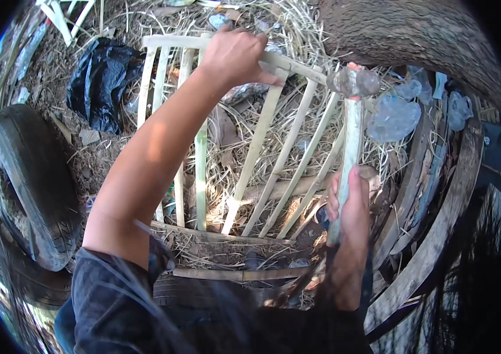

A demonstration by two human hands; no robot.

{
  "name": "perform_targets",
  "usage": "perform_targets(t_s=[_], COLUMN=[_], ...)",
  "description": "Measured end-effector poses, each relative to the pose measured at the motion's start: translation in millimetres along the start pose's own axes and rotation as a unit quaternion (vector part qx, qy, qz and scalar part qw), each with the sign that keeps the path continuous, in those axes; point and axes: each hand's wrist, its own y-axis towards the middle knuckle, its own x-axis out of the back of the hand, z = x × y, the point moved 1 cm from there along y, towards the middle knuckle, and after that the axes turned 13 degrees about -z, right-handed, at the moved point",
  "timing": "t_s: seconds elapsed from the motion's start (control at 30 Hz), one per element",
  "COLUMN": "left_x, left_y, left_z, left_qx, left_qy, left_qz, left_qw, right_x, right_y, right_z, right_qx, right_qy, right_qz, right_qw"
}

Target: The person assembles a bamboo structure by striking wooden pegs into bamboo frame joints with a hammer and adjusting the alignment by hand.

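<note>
A frame of pale split-bamboo slats stands over straw-covered ground. My left hand reaches out and grips the frame's top rail near its middle. My right hand is closed around the pale wooden handle of a hammer, held upright. The hammer's dark metal head sits just off the right end of the top rail, close to the outermost slats. My left arm crosses the frame's left slats and hides part of them.
Old tyres lie at the left. A black plastic bag sits behind the frame. Crumpled clear plastic bottles lie at the right, near curved wooden planks. A tree trunk rises at the top right.
</note>
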Motion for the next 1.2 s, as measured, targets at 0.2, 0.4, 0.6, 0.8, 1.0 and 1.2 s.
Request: perform_targets(t_s=[0.2,0.4,0.6,0.8,1.0,1.2], left_x=[125.6,331.2,409.3,413.0,405.5,391.0], left_y=[-20.7,-108.6,-219.3,-255.9,-238.4,-218.1], left_z=[-32.2,-99.6,-150.8,-174.5,-182.5,-178.0], left_qx=[-0.001,-0.112,-0.178,-0.117,-0.010,-0.022], left_qy=[-0.029,-0.102,-0.176,-0.177,-0.086,-0.075], left_qz=[-0.072,0.019,0.152,0.069,0.055,-0.039], left_qw=[0.997,0.988,0.956,0.975,0.995,0.996], right_x=[84.5,156.8,213.7,236.5,231.0,210.4], right_y=[-91.5,-181.9,-252.4,-289.1,-313.9,-315.8], right_z=[13.6,17.7,-7.0,-34.6,-42.3,-43.5], right_qx=[0.033,0.133,0.157,0.172,0.139,0.104], right_qy=[0.113,0.287,0.300,0.300,0.259,0.164], right_qz=[-0.108,-0.139,-0.077,-0.053,-0.160,-0.255], right_qw=[0.987,0.938,0.938,0.937,0.942,0.947])
